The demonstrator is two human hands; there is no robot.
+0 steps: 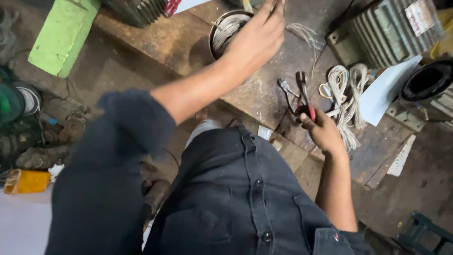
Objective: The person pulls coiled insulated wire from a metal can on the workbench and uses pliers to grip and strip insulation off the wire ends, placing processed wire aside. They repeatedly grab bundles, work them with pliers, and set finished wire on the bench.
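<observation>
My left hand [255, 39] reaches out over a round metal can [223, 31] filled with coiled pale wire, fingers pinched together at the top edge of the view; what they pinch is cut off. My right hand [322, 130] grips the red handles of a pair of pliers [302, 94], whose jaws point away from me over the rusty workbench [165, 42]. A bundle of white cord loops [346, 97] lies just right of the pliers. Loose thin wires [306, 35] trail beside the can.
A ribbed grey motor housing [394, 30] stands at the back right, with a white sheet [387, 92] and a black round part [427, 82] next to it. A green block [63, 33] lies far left. A yellow object [26, 182] and greasy parts sit on the floor left.
</observation>
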